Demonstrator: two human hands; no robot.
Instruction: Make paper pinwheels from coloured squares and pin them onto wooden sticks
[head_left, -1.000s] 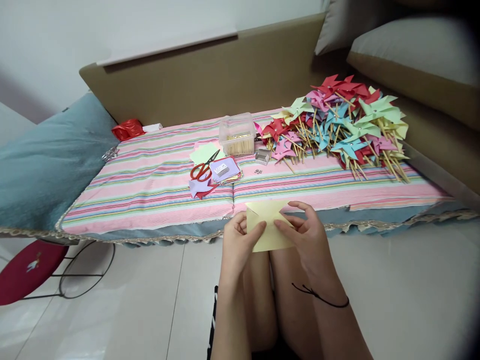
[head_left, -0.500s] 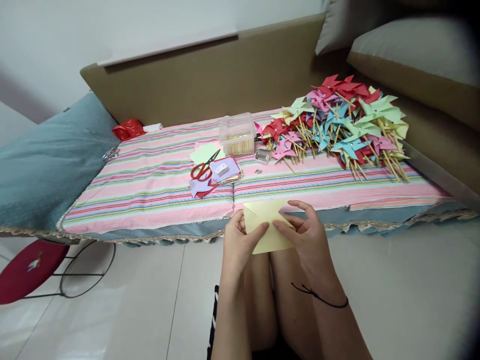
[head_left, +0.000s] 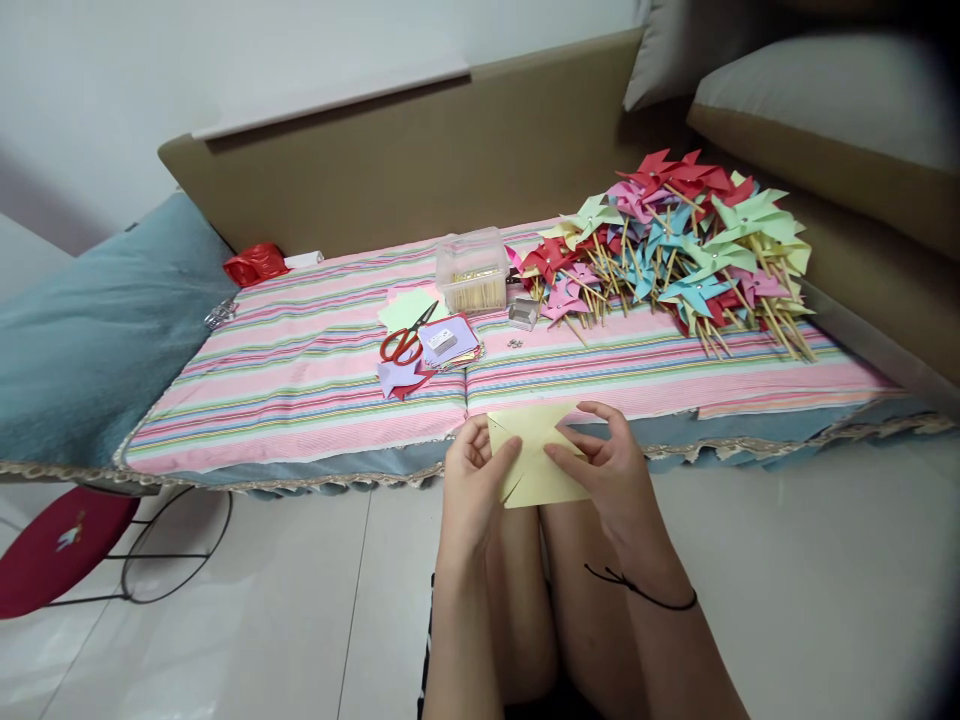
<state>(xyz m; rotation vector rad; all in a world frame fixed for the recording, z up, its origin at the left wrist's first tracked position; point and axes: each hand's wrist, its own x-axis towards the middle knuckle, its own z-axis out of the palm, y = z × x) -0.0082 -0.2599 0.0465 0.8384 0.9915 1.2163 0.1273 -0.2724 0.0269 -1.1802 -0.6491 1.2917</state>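
Observation:
A square of pale yellow paper [head_left: 534,470] with slits cut in from its corners is held over my knees, just in front of the sofa's edge. My left hand [head_left: 478,475] grips its left side, thumb on top and fingers curled at the edge and behind. On the right side my right hand [head_left: 604,460] pinches the sheet, its thumb lying on the face; the index finger is raised by the upper right corner. Beyond the paper lie red-handled scissors [head_left: 403,343], a stack of coloured paper [head_left: 469,330] and a purple cut piece [head_left: 397,377].
Many paper pinwheels on sticks [head_left: 690,250] are heaped at the right of the striped cover [head_left: 300,380]. A clear plastic box of sticks [head_left: 472,265], a small open box [head_left: 523,314] and tiny metal pieces [head_left: 515,343] sit mid-sofa. A red stool [head_left: 67,545] stands lower left.
My left thumb has slid left, away from the middle of the paper, and a slit at the lower left now shows. The right hand has hardly moved.

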